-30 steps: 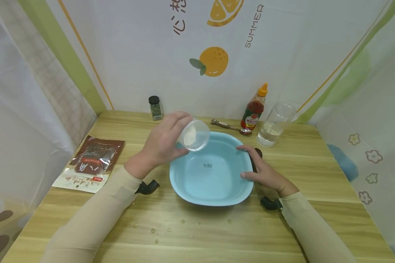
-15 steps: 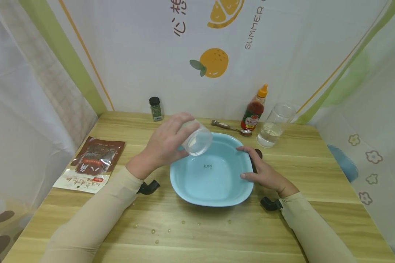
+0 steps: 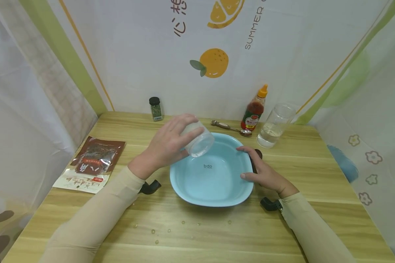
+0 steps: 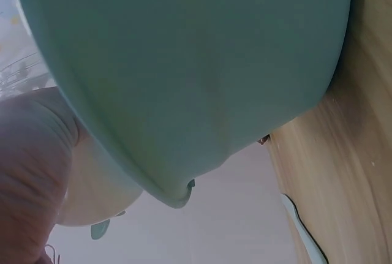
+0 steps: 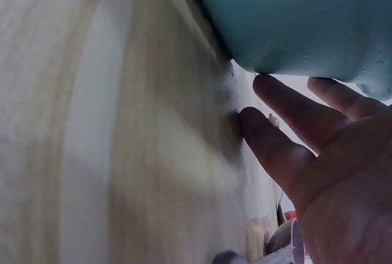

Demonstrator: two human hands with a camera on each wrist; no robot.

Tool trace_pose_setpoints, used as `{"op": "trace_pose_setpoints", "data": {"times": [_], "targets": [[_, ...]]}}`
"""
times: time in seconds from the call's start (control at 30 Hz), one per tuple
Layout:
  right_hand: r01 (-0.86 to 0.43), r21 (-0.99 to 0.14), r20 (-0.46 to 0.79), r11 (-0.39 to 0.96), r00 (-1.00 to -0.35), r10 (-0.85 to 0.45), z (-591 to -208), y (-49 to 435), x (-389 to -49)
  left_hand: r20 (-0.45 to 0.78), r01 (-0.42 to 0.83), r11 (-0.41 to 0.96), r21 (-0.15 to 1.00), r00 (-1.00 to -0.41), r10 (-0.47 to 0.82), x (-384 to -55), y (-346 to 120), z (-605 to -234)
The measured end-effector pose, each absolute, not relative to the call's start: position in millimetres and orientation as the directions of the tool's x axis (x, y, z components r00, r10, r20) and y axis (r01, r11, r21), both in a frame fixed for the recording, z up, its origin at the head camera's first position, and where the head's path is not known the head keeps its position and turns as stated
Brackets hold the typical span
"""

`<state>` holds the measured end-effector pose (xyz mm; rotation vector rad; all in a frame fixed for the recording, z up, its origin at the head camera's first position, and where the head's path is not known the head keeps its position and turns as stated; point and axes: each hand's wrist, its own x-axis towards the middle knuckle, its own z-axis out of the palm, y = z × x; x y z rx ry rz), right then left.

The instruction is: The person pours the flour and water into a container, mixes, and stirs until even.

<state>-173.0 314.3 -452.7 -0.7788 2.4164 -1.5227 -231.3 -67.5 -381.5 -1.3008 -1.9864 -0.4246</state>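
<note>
My left hand [image 3: 167, 141] grips a clear plastic cup [image 3: 200, 140], tipped with its mouth facing down over the far left of a light blue basin [image 3: 212, 200]. Whitish contents show through the cup's side [image 4: 98, 184] in the left wrist view, where part of my left hand [image 4: 27, 166] is beside the basin's outer wall [image 4: 184, 74]. At the basin's right rim is my right hand [image 3: 263, 170], its thumb over the inside edge. In the right wrist view, the other fingers [image 5: 294, 108] of that hand spread along the basin's outer wall [image 5: 294, 25], near the tabletop.
Along the back stand a spice jar [image 3: 155, 109], a spoon [image 3: 228, 126], a red sauce bottle [image 3: 253, 109] and a tall glass [image 3: 273, 129] with clear liquid. A brown-and-white packet [image 3: 90, 164] lies left. Several drops [image 3: 153, 231] dot the wooden table [image 3: 250, 241] in front.
My left hand has tipped the cup further and moved it slightly right and nearer; the white contents seen inside it earlier are no longer visible through its mouth. The right hand holds still.
</note>
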Motion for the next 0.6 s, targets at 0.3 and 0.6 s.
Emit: {"op": "trace_pose_setpoints", "data": {"times": [0.3, 0.6], "targets": [[-0.315, -0.889, 0.109, 0.333, -0.85, -0.515, -451.4, 313.3, -172.7, 0.707, 0.888, 0.43, -0.163, -0.199, 0.679, -231.8, -63.2, -379.2], [-0.318, -0.881, 0.105, 0.351, -0.854, -0.51, -451.5, 313.5, -172.9, 0.685, 0.883, 0.42, -0.208, -0.176, 0.707, -230.9, -60.1, -376.7]]}}
